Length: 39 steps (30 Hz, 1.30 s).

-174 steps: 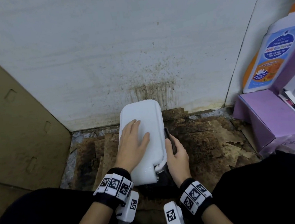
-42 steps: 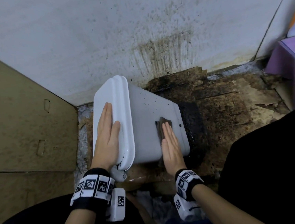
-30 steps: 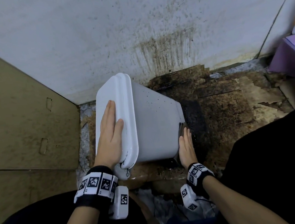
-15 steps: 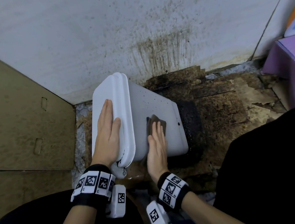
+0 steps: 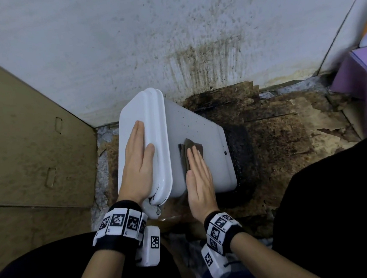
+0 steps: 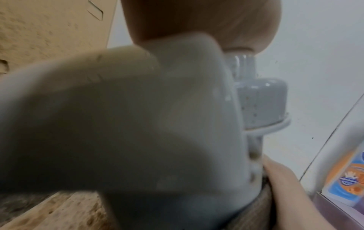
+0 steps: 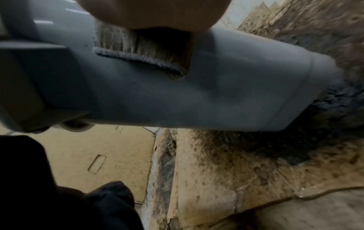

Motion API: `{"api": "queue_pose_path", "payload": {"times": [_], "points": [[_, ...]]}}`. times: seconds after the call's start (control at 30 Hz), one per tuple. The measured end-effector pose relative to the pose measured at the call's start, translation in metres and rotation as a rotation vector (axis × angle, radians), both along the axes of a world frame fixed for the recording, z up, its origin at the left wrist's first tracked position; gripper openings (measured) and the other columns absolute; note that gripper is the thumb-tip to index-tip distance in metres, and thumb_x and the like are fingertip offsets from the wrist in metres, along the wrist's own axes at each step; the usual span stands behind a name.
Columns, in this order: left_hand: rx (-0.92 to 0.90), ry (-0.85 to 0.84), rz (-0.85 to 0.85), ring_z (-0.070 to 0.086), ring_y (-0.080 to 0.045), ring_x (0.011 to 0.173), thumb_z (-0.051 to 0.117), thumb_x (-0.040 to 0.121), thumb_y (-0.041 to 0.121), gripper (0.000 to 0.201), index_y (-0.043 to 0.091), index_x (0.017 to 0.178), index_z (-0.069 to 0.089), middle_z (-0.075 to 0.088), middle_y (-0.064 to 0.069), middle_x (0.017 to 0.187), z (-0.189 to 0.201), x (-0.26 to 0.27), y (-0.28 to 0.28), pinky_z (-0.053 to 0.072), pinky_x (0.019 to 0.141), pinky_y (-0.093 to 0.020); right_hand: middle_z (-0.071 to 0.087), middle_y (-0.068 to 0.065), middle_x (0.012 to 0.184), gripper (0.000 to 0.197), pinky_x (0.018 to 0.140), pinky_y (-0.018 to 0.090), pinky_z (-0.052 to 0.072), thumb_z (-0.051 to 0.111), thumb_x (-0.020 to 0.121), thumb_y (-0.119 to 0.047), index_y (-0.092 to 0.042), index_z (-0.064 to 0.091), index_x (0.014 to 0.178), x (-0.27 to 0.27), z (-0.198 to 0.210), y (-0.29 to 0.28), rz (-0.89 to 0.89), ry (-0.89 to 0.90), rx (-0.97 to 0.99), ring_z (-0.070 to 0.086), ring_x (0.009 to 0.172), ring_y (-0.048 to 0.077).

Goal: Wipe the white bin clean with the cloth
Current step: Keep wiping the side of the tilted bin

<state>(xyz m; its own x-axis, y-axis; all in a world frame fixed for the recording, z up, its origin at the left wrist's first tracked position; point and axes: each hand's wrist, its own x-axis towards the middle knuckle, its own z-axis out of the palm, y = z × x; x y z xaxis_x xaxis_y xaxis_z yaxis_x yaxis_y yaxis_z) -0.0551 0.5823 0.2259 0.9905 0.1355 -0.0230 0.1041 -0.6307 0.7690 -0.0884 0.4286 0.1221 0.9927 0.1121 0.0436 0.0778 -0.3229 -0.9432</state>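
Observation:
The white bin (image 5: pixel 202 135) leans to the left on the dirty floor, its closed lid (image 5: pixel 155 128) facing left. Dark specks dot its upward side. My left hand (image 5: pixel 139 162) lies flat on the lid with straight fingers. My right hand (image 5: pixel 198 175) presses a folded brown cloth (image 5: pixel 189 148) flat against the bin's side near the lid. In the right wrist view the cloth (image 7: pixel 138 48) shows under my palm on the bin's wall (image 7: pixel 216 93). The left wrist view is mostly filled by the blurred lid (image 6: pixel 138 116).
A stained white wall (image 5: pixel 191 38) rises right behind the bin. Soiled brown cardboard (image 5: pixel 289 138) covers the floor to the right. A tan cardboard panel (image 5: pixel 27 141) stands at the left, a purple box (image 5: pixel 366 85) at the far right. My dark-clad knees fill the bottom corners.
My right hand has slid the cloth over the bin's side, from its right edge towards the lid, and now a little back to the right. The left hand has stayed on the lid.

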Motion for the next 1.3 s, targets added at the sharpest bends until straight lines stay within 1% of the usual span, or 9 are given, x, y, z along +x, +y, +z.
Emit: {"api": "queue_pose_path", "payload": {"times": [0.17,0.3,0.4,0.5,0.67,0.8,0.9,1.03,1.3], "points": [[-0.023,-0.001,0.016,0.009,0.009,0.155,0.035,0.113,0.030,0.055,0.030,0.165,0.019,0.014,0.021,0.171,-0.002,-0.001,0.005,0.007,0.131,-0.032,0.009,-0.012,0.170,0.056,0.127,0.036,0.008,0.013,0.107,-0.038,-0.025,0.014,0.162,0.007,-0.026,-0.015,0.021,0.017,-0.032,0.004,0.156,0.004],[-0.033,-0.006,0.023,0.010,0.008,0.155,0.036,0.113,0.032,0.055,0.032,0.165,0.020,0.015,0.022,0.171,-0.003,-0.003,0.009,0.008,0.131,-0.035,0.004,-0.009,0.170,0.056,0.128,0.034,0.005,0.015,0.107,-0.035,-0.025,0.013,0.161,0.013,-0.063,-0.039,-0.077,0.182,-0.006,0.000,0.154,-0.001],[-0.037,-0.008,0.017,0.010,0.008,0.155,0.037,0.112,0.034,0.056,0.032,0.165,0.020,0.015,0.023,0.170,-0.003,-0.003,0.008,0.008,0.131,-0.036,-0.001,-0.006,0.169,0.050,0.126,0.027,-0.002,0.018,0.111,-0.025,-0.022,0.008,0.160,0.019,-0.078,-0.052,-0.126,0.326,-0.007,-0.003,0.156,0.007],[-0.030,-0.015,0.018,0.011,0.008,0.155,0.036,0.110,0.038,0.058,0.032,0.165,0.021,0.016,0.023,0.170,-0.003,-0.001,0.008,0.008,0.131,-0.034,0.004,-0.002,0.170,0.050,0.121,0.017,-0.004,0.018,0.112,-0.020,-0.018,0.011,0.161,0.027,-0.076,-0.050,-0.208,0.428,0.030,0.001,0.156,0.011],[-0.013,-0.007,0.016,0.010,0.008,0.155,0.035,0.110,0.037,0.058,0.030,0.165,0.019,0.015,0.021,0.171,-0.001,-0.001,0.005,0.007,0.130,-0.029,0.008,-0.001,0.170,0.050,0.125,0.025,-0.002,0.020,0.111,-0.023,-0.019,0.017,0.161,0.028,-0.074,-0.037,-0.299,0.447,0.108,0.004,0.156,0.012],[0.013,-0.019,0.010,0.009,0.009,0.155,0.034,0.109,0.039,0.059,0.029,0.165,0.020,0.015,0.020,0.171,-0.001,0.001,0.001,0.006,0.128,-0.023,0.014,-0.012,0.167,0.055,0.128,0.037,0.006,0.020,0.106,-0.030,-0.022,0.022,0.160,0.021,-0.049,-0.014,-0.344,0.377,0.193,0.008,0.154,0.004],[0.026,-0.022,0.002,0.009,0.008,0.155,0.034,0.109,0.037,0.059,0.027,0.166,0.019,0.014,0.018,0.172,-0.001,0.001,0.001,0.005,0.127,-0.020,0.014,-0.021,0.164,0.058,0.128,0.031,0.005,0.017,0.102,-0.035,-0.026,0.024,0.159,0.010,-0.011,0.008,-0.280,0.286,0.214,0.009,0.153,-0.002],[0.036,-0.028,-0.007,0.009,0.007,0.156,0.034,0.111,0.034,0.058,0.026,0.166,0.019,0.014,0.017,0.172,-0.002,0.001,0.001,0.005,0.127,-0.018,0.009,-0.023,0.166,0.058,0.124,0.023,-0.001,0.010,0.101,-0.045,-0.036,0.018,0.158,-0.005,0.031,0.030,-0.117,0.169,0.191,0.002,0.152,-0.007],[-0.001,0.010,-0.017,0.007,0.005,0.156,0.032,0.114,0.025,0.055,0.024,0.166,0.014,0.010,0.016,0.172,-0.002,0.001,0.004,0.003,0.128,-0.022,0.002,-0.017,0.169,0.053,0.125,0.026,-0.001,0.014,0.109,-0.037,-0.029,0.007,0.161,0.021,0.037,0.018,0.127,0.078,0.060,-0.004,0.153,-0.005]]}}
